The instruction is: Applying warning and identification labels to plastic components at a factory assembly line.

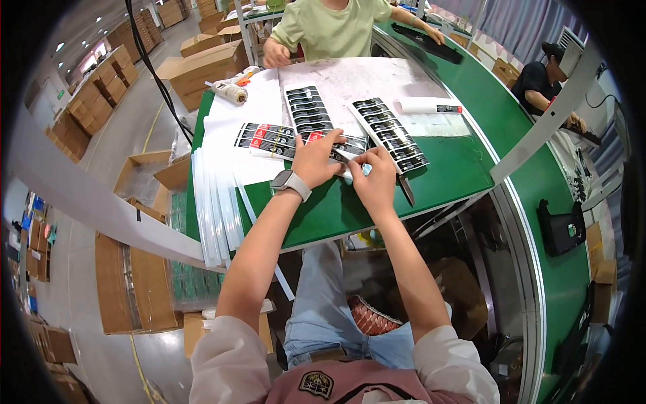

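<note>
Over the front of the green bench, my left hand (313, 161) rests with its fingers apart on a sheet of black-and-red labels. Close beside it, my right hand (375, 178) has thumb and forefinger pinched at the right end of a black label (342, 155). A small whitish-blue thing shows beneath the fingertips, too hidden to name. To the left lies another black-and-red label sheet (264, 139). Beyond my hands is a long sheet of black labels (307, 108), and a second one (390, 135) slants at the right. A dark blade-like tool (406, 190) sticks out below it.
Translucent glue sticks (214, 215) lie along the bench's left edge. A glue gun (232, 92) sits at the back left. At the right is a rolled white sheet (428, 106). A person in green (333, 30) works opposite; cartons (205, 74) stand left.
</note>
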Tool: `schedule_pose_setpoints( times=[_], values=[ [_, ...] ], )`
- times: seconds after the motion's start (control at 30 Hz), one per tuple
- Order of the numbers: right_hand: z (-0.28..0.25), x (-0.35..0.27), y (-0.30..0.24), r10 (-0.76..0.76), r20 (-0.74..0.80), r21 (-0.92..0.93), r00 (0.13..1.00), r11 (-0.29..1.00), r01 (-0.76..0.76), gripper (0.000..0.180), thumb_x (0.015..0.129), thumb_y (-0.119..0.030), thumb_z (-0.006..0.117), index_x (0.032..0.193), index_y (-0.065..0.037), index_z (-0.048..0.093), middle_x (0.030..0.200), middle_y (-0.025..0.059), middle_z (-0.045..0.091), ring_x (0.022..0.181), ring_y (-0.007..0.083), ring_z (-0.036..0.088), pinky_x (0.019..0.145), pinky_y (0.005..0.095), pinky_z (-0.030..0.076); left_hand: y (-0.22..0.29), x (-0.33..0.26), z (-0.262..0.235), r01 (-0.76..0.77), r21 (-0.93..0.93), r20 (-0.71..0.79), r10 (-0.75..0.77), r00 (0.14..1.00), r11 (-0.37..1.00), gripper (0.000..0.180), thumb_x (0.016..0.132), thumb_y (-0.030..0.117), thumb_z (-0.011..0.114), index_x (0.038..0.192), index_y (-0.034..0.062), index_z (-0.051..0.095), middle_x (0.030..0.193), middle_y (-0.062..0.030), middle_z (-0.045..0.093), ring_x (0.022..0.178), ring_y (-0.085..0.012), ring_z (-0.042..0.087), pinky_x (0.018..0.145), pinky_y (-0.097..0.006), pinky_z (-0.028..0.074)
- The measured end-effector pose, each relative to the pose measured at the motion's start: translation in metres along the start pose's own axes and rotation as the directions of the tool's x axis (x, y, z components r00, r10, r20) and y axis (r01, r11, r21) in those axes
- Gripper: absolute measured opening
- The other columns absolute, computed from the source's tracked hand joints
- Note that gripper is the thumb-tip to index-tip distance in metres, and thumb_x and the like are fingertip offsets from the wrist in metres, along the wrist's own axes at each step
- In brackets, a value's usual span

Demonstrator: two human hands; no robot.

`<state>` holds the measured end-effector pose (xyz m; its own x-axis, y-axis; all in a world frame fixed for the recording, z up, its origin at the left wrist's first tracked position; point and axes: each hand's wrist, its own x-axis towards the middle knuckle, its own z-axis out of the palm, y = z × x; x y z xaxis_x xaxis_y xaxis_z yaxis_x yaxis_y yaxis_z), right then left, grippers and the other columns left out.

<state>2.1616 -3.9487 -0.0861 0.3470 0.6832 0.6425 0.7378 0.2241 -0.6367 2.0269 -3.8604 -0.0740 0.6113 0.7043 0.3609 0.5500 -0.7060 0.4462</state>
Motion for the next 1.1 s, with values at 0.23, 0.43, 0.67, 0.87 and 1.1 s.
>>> schedule_pose_setpoints(
  times=[0.23, 0.43, 0.67, 0.87, 1.1],
  values=[
    [-0.019, -0.012, -0.048, -0.059, -0.08, 0.152, 0.995, 0.986, 0.071, 0.009, 0.073, -0.006, 0.067, 0.07, -0.001, 0.059, 0.081, 0.0145, 0.055, 0.082, 0.0328, 0.055, 0.073, 0.0425, 0.043, -0.012, 0.013, 0.006, -0.049, 0.097, -0.13, 0.061, 0.99, 0.994, 0.078, 0.064, 0.031, 0.082, 0.131, 0.0121, 0.046, 0.118, -0.0033, 0.066, 0.109, -0.0248, 0.062, 0.1, -0.067, 0.025],
    [-0.146, -0.041, -0.053, 0.008, -0.151, 0.137, 0.989, 0.99, 0.013, 0.009, 0.075, -0.004, 0.065, 0.079, -0.003, 0.057, 0.088, 0.012, 0.054, 0.087, 0.0286, 0.054, 0.079, 0.0357, 0.043, -0.053, 0.015, 0.018, -0.128, -0.111, -0.128, 0.114, 0.985, 0.986, 0.078, 0.061, 0.024, 0.08, 0.13, 0.0022, 0.051, 0.121, -0.0155, 0.062, 0.111, -0.0305, 0.059, 0.096, -0.04, 0.042],
    [-0.461, -0.139, 0.06, 0.073, -0.585, -0.551, 0.807, 0.695, -0.462, 0.057, 0.088, -0.025, 0.063, 0.141, -0.013, 0.044, 0.119, 0.0128, 0.057, 0.105, 0.0233, 0.056, 0.087, 0.0351, 0.046, -0.017, 0.018, -0.008, -0.31, 0.056, 0.104, 0.303, 0.947, 0.949, 0.064, 0.075, 0.009, 0.071, 0.132, -0.0033, 0.044, 0.132, -0.0204, 0.051, 0.123, -0.0356, 0.048, 0.107, -0.039, 0.035],
    [-0.667, -0.268, 0.1, -0.05, -0.968, -0.244, 0.247, -0.056, -0.968, 0.094, 0.081, -0.05, 0.064, 0.151, -0.028, 0.007, 0.126, 0.0267, 0.051, 0.115, 0.0399, 0.053, 0.093, 0.0515, 0.044, 0.061, -0.005, -0.03, -0.388, 0.053, 0.06, 0.385, 0.921, 0.92, 0.048, 0.077, 0.005, 0.068, 0.122, -0.001, 0.051, 0.128, -0.0203, 0.052, 0.121, -0.0373, 0.049, 0.103, -0.041, 0.037],
    [-0.783, -0.378, 0.172, 0.033, -0.987, 0.161, -0.158, 0.136, -0.978, 0.106, 0.08, -0.04, 0.067, 0.15, -0.019, -0.01, 0.117, 0.0251, 0.061, 0.111, 0.0423, 0.057, 0.097, 0.0516, 0.042, 0.168, -0.046, 0.01, -0.46, -0.14, 0.094, 0.474, 0.876, 0.877, 0.027, 0.075, 0.003, 0.068, 0.102, 0.0014, 0.061, 0.119, -0.0178, 0.057, 0.113, -0.0369, 0.054, 0.098, -0.042, 0.042]
  ],
)
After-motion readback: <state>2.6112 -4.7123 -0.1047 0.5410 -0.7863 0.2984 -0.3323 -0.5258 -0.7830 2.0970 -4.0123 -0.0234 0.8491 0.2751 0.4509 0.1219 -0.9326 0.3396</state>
